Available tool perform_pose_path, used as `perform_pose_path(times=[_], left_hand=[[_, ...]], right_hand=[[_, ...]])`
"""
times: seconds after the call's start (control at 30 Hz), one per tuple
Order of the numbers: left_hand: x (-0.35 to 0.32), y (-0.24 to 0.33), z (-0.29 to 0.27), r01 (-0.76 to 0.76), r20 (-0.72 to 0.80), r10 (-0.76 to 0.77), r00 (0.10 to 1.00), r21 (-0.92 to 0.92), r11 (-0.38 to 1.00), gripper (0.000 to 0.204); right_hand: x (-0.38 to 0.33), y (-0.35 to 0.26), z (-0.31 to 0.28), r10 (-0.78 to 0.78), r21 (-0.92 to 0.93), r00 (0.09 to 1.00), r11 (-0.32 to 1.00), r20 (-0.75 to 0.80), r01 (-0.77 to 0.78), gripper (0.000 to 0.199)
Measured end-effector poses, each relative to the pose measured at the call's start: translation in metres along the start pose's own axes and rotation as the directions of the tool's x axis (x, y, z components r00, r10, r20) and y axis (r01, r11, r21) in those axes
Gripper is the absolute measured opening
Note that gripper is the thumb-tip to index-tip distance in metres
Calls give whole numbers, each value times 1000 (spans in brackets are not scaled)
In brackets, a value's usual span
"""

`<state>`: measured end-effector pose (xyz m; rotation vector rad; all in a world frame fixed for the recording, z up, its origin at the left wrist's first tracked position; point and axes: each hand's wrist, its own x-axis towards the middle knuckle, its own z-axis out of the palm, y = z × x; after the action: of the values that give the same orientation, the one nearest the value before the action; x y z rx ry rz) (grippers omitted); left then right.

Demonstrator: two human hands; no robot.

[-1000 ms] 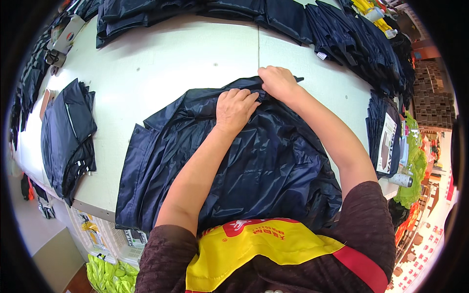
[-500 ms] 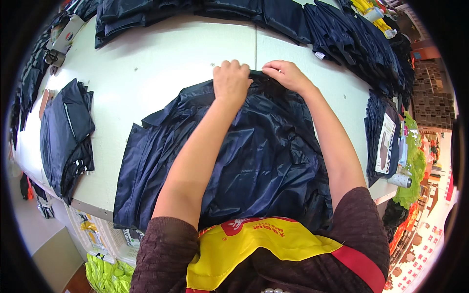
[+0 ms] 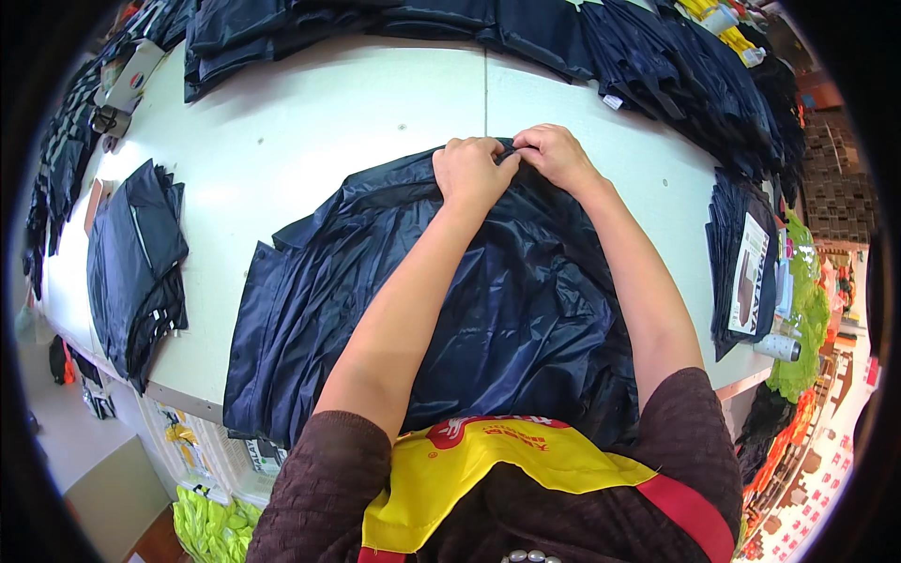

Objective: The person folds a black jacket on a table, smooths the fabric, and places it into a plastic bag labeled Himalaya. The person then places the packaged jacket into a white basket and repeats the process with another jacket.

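Note:
A navy-blue garment of thin, shiny fabric (image 3: 507,310) lies spread and wrinkled on the pale table, reaching back to my body. At its far edge my left hand (image 3: 471,174) and my right hand (image 3: 556,155) are close together, fingers bent and pinching the fabric's border. A dark fold shows between the two thumbs. The garment's left side fans out in layered folds. What part of the garment the edge belongs to I cannot tell.
Folded dark garments (image 3: 422,21) line the table's far side. A folded navy stack (image 3: 141,253) lies at left; another stack (image 3: 737,258) with a printed card stands at right beside a grey cylinder (image 3: 777,348). Lime-green bundles (image 3: 211,525) sit below the table (image 3: 319,103).
My left hand has slid right along the far edge, closing the gap to my right hand. My right hand has turned inward slightly, its fingers now curled on the fabric.

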<state>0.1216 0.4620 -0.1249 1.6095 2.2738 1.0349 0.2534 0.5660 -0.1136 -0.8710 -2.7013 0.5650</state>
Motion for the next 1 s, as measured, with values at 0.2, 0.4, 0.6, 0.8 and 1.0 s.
perform_pose_path(times=[0.2,0.4,0.6,0.8,1.0], left_hand=[[-1,-11,-1,-120,-147,109,983,-68,990,14],[-28,-48,-71,-172,-167,211,963,217,961,13],[-60,-87,-122,-48,-221,96,971,212,976,12],[-79,-92,-132,-184,-118,211,970,204,961,21],[-89,-144,-163,229,-89,-211,973,329,916,58]], right_hand=[[-8,-7,-11,-3,-164,1000,986,-22,-1,11],[-8,-4,-8,33,-229,999,973,-43,-42,10],[-3,-15,-1,-52,-232,991,973,-123,23,8],[-5,-36,-2,151,-353,988,926,12,-137,12],[22,-94,3,-74,-228,993,969,89,92,40]])
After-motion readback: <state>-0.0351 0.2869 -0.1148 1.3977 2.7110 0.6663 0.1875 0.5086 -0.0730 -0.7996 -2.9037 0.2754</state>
